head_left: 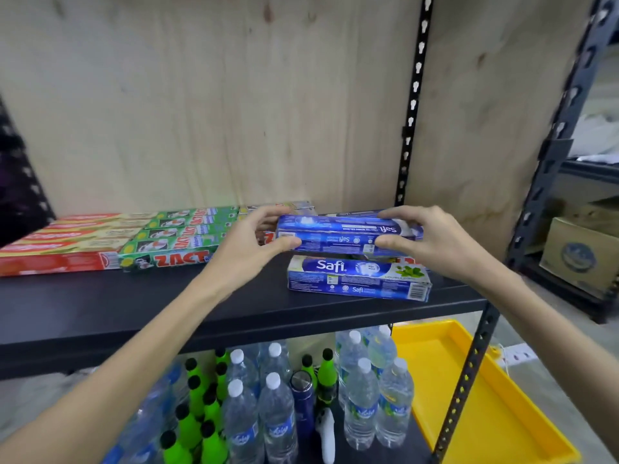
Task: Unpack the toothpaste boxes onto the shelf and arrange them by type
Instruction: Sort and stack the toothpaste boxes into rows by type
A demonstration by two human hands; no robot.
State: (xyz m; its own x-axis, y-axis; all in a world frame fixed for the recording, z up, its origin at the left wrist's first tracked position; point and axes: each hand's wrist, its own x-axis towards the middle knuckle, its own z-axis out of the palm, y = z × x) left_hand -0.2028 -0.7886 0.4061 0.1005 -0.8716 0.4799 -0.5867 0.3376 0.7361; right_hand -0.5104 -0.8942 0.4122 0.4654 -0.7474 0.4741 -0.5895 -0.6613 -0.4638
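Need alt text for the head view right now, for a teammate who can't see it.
Both hands, left hand and right hand, grip a blue Safi toothpaste box by its ends above the dark shelf. Another Safi box lies below it; green Zact boxes and red boxes sit in rows to the left.

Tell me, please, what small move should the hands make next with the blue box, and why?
Probably lower it onto the shelf just behind the blue Safi box lying there. Both the left hand and the right hand grip the held Safi box, upside down, directly above the same type.
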